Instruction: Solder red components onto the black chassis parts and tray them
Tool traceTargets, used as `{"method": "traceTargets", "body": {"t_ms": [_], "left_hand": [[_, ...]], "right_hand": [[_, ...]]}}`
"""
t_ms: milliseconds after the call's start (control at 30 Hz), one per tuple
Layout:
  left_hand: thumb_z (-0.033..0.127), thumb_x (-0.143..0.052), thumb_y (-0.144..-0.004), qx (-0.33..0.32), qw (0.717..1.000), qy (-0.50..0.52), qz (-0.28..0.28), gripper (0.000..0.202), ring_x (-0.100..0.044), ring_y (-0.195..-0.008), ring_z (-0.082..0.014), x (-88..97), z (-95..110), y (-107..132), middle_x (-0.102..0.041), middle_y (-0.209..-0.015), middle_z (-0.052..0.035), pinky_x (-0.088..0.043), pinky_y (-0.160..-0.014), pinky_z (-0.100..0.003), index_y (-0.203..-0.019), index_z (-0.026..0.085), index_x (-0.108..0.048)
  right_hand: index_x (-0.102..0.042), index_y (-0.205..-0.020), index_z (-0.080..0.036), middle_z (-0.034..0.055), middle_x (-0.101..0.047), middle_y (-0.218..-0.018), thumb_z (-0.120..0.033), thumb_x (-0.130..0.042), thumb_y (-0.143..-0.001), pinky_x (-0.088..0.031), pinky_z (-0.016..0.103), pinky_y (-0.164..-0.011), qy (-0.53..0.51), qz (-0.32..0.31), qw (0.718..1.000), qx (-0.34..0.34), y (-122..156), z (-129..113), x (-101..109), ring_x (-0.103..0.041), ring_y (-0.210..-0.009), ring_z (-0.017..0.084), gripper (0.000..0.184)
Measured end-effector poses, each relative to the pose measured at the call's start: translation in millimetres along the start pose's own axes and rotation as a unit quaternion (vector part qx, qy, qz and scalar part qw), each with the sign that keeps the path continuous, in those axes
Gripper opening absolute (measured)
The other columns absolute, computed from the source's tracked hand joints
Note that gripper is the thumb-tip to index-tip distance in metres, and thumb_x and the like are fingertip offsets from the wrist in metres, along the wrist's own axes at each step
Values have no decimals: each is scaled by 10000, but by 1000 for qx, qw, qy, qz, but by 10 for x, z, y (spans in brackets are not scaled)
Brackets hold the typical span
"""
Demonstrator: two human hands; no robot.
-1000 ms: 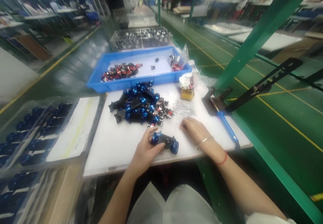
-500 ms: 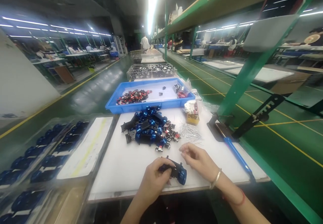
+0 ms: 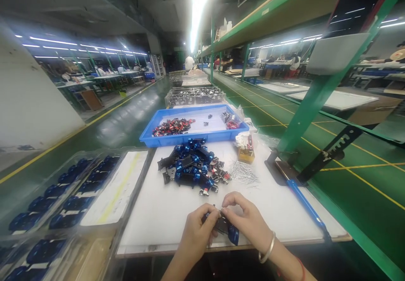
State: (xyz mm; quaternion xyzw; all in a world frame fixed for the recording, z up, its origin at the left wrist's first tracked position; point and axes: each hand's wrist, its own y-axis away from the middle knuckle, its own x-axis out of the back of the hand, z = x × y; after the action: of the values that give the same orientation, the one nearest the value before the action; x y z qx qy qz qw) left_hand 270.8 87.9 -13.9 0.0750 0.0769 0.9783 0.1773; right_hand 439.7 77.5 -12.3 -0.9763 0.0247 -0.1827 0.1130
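Far L, clear plastic trays (image 3: pixel 60 192) of blue-and-black parts. Next, white work board (image 3: pixel 158 230) w/ heap of similar blue/black parts (image 3: pixel 190 167) on it, blue tray (image 3: pixel 194 139) of red-and-black bits just behind. Near board's front edge, L hand (image 3: pixel 198 230) has fingers clenched round black-and-blue gamepad-shaped part (image 3: pixel 226 226) – part held there btw both hands. R hand (image 3: pixel 245 222) grasps it too, fingertips pinched at its top edge; exact grip spot too small to tell. Further R: loose steel pins (image 3: pixel 243 172), yellow box (image 3: pixel 246 154) above them – and blue-handled screwdriver (image 3: pixel 306 207) lying near board's R edge.
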Motion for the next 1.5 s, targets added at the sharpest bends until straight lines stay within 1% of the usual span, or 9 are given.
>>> {"method": "traceTargets", "body": {"t_ms": [167, 333, 667, 867, 967, 1133, 1233, 1367, 1500], "left_hand": [[508, -548, -859, -16, 1000, -24, -13, 338, -421, -440, -106, -25, 84, 35, -480, -503, 48, -318, -454, -227, -743, 192, -584], [439, -539, -878, -31, 998, -50, -13, 289, -476, -493, -123, -24, 91, 39, -509, -532, 41, -373, -507, -232, -735, 194, -593], [417, -508, -923, -63, 991, -118, -17, 286, -568, -643, -129, -48, -2, 50, -612, -746, 8, -427, -612, -225, -786, 191, -617], [423, -500, -929, -64, 989, -133, -16, 290, -576, -678, -140, -76, -2, 30, -624, -764, -2, -440, -635, -237, -792, 194, -614], [406, -508, -924, -69, 989, -127, -13, 260, -606, -754, -160, -77, 25, 30, -662, -845, -22, -472, -683, -251, -845, 197, -639], [224, -464, -896, -79, 989, -111, -53, 273, -639, -937, -199, -25, 80, 58, -695, -1049, -54, -514, -848, -298, -1081, 210, -665], [201, -438, -901, -72, 989, -106, -67, 369, -651, -871, -187, 11, 61, 65, -684, -1083, -62, -539, -814, -304, -1216, 221, -630], [260, -473, -933, -34, 995, -56, -73, 501, -667, -784, -172, 21, -19, 40, -674, -901, -25, -572, -779, -316, -1432, 251, -445], [303, -570, -905, -18, 998, 37, -54, 498, -682, -828, -156, -6, -119, -10, -669, -1080, -64, -592, -808, -311, -1384, 214, -466]], "right_hand": [[-570, -814, -225, 10, -589, -748, -183, -506, -887, -505, 281, -623, 89, 7, 983, 162, 83, -35, 132, -565, -690, 162, 105], [-531, -889, -223, 10, -592, -773, -104, -463, -944, -506, 270, -618, 170, -33, 951, 257, 159, -66, 241, -580, -712, 155, 149], [-545, -990, -199, 49, -621, -838, -152, -403, -1022, -491, 298, -658, 326, -27, 890, 317, 249, -23, 272, -595, -733, 170, 153], [-557, -975, -204, 54, -626, -834, -168, -374, -1034, -486, 286, -641, 366, -24, 874, 318, 241, -9, 296, -599, -721, 168, 196], [-567, -986, -205, 63, -635, -838, -167, -368, -1030, -489, 286, -619, 365, -43, 876, 313, 246, 10, 338, -603, -710, 176, 207], [-599, -1050, -217, 60, -653, -863, -164, -441, -1009, -524, 284, -661, 318, -27, 902, 290, 266, 49, 390, -630, -750, 177, 172], [-601, -1074, -217, 56, -652, -871, -151, -464, -1003, -536, 280, -679, 283, -22, 918, 278, 273, 51, 393, -631, -765, 171, 168], [-609, -1083, -215, 55, -651, -877, -121, -499, -987, -547, 278, -691, 237, -22, 932, 275, 271, 24, 367, -640, -779, 166, 174], [-648, -1063, -221, 61, -666, -869, -135, -498, -990, -551, 296, -680, 232, -15, 933, 276, 271, 24, 319, -638, -771, 175, 188]]}}
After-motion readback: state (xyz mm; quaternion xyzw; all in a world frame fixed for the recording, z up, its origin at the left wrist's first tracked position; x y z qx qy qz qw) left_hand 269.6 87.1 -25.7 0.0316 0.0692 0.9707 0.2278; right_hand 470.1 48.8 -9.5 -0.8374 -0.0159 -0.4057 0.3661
